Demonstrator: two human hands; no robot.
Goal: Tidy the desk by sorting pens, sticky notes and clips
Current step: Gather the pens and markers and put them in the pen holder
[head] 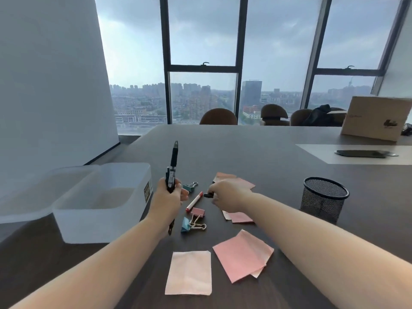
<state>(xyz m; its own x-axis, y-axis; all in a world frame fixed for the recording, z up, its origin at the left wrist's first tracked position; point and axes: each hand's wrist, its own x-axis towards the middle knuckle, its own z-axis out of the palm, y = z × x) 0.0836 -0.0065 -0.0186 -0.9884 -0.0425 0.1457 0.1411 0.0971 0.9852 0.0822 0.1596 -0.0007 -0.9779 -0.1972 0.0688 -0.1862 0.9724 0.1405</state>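
My left hand (168,200) is shut on black pens (172,166) that stand upright, tips pointing up and away. My right hand (225,192) reaches over the table with its fingertips pinching a small black object (208,195); what that object is cannot be told. A white pen with red ends (194,202) lies between the hands. A teal binder clip (190,187) lies by the left hand; a pink clip (198,211) and a blue clip (186,224) lie nearer me. Pink sticky notes (242,255) and a pale one (189,273) lie scattered in front.
A translucent plastic box (100,204) with its lid (29,197) beside it stands at the left. A black mesh pen cup (323,199) stands at the right. Farther back right are a cardboard box (376,119), a dark flat object (365,153) and chairs.
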